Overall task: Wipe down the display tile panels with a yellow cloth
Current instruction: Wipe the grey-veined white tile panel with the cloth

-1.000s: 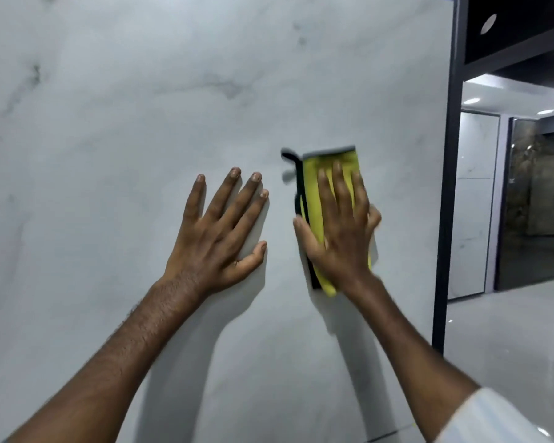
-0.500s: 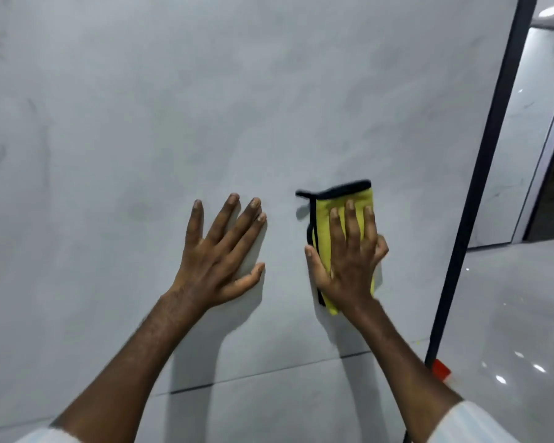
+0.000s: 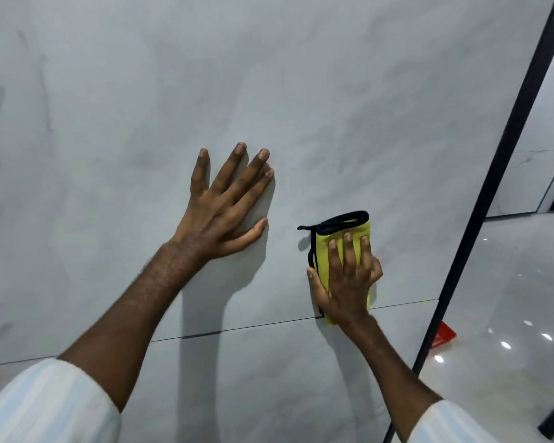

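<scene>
A large grey-white marble tile panel (image 3: pixel 333 107) stands upright and fills most of the view. My right hand (image 3: pixel 349 279) presses a folded yellow cloth (image 3: pixel 325 251) with a black edge flat against the panel, fingers straight on the cloth, just above a thin horizontal joint (image 3: pixel 253 327) between tiles. My left hand (image 3: pixel 227 206) rests flat on the panel to the left of the cloth, fingers spread and holding nothing. Much of the cloth is hidden under my right hand.
A black metal frame (image 3: pixel 480 212) bounds the panel on the right. Beyond it lies a glossy white floor (image 3: pixel 509 298) with a small red object (image 3: pixel 442 335) by the frame's foot, and more pale panels (image 3: pixel 538 123) stand farther back.
My right hand has slid the cloth down the panel to the tile joint. My view has tilted downward. My left hand has stayed flat on the panel.
</scene>
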`<state>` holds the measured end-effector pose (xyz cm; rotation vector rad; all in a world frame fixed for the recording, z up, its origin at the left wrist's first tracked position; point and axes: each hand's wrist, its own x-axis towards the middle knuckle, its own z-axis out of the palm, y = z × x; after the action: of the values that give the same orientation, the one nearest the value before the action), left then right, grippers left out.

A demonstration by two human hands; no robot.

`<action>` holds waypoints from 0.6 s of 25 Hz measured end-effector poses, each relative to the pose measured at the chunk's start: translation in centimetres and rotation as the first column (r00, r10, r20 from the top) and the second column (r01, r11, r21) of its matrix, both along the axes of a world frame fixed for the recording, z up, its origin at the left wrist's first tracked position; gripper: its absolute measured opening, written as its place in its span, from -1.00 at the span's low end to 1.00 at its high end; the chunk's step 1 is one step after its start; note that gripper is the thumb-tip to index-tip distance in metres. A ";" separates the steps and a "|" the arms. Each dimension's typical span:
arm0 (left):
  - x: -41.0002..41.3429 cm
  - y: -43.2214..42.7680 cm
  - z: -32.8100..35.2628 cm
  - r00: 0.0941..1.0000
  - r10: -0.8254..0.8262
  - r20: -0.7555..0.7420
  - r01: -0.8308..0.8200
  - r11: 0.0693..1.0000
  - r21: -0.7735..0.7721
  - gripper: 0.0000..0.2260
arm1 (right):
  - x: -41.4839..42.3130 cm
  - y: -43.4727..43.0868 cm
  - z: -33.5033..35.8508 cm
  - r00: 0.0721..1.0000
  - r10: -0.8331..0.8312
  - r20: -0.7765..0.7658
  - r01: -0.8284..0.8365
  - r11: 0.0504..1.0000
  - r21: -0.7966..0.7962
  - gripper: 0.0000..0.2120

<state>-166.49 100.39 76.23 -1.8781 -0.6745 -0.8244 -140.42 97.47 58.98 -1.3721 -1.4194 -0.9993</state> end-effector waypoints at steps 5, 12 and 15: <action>-3.7 -0.4 -2.3 0.975 0.147 0.167 -0.146 0.989 -0.020 -0.34 | -2.8 0.6 9.4 0.993 0.110 -0.037 -0.105 0.987 0.123 -0.27; -4.0 1.3 -4.4 0.983 0.119 0.143 -0.129 0.990 0.061 -0.34 | -4.7 0.5 -3.4 0.995 0.073 -0.061 -0.072 0.997 0.022 -0.20; -4.0 1.1 -4.4 0.983 0.093 0.156 -0.103 0.993 0.059 -0.35 | -6.0 -0.1 -9.1 0.997 0.059 -0.043 -0.062 0.995 -0.076 -0.15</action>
<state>-170.53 101.46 71.87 -1.7200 -0.8182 -0.9223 -146.42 97.39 49.86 -1.3885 -1.4739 -0.8811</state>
